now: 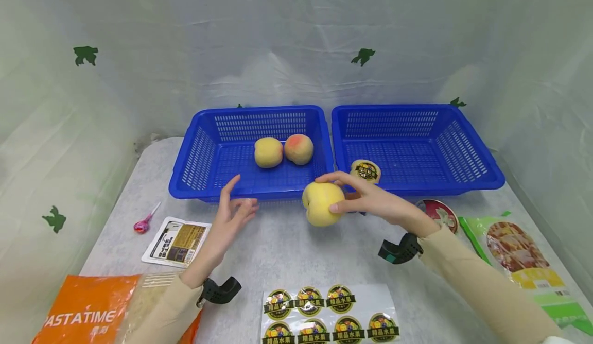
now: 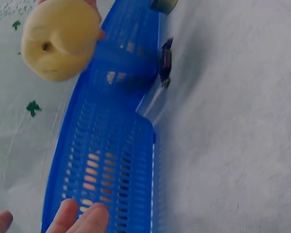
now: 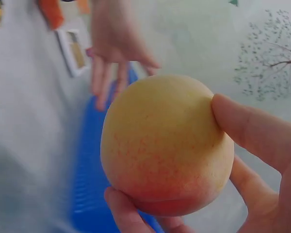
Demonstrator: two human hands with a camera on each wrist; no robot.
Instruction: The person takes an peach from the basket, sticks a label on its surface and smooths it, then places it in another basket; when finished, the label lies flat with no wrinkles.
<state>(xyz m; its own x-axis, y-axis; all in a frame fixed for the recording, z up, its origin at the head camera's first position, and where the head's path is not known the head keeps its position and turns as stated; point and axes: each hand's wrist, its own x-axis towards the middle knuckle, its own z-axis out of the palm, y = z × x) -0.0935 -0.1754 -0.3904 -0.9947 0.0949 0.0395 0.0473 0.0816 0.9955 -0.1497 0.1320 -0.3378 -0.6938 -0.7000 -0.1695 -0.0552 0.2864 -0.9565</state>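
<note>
A yellow peach point(image 1: 321, 205) is held between the thumb and fingers of my right hand point(image 1: 372, 200), in front of the gap between two blue baskets. Its stem hollow faces the left wrist view, and the right wrist view shows a red blush on the peach point(image 3: 167, 150). My left hand point(image 1: 230, 218) holds nothing, its fingers loosely spread near the front rim of the left basket point(image 1: 185, 192). Inside that basket sit two more peaches, one yellow point(image 1: 268, 153) and one with a red patch point(image 1: 298, 149). A peach with a round black-and-gold sticker point(image 1: 366, 170) lies in the right basket point(image 1: 491, 179).
A sheet of round stickers point(image 1: 329, 313) lies at the front. Leftward are a lollipop point(image 1: 142, 225), a flat food pouch point(image 1: 176, 242) and an orange pasta bag point(image 1: 88, 308). Rightward are a red round tin point(image 1: 440, 212) and a green food bag point(image 1: 519, 251). A wrapped candy point(image 2: 166, 63) lies beside the baskets.
</note>
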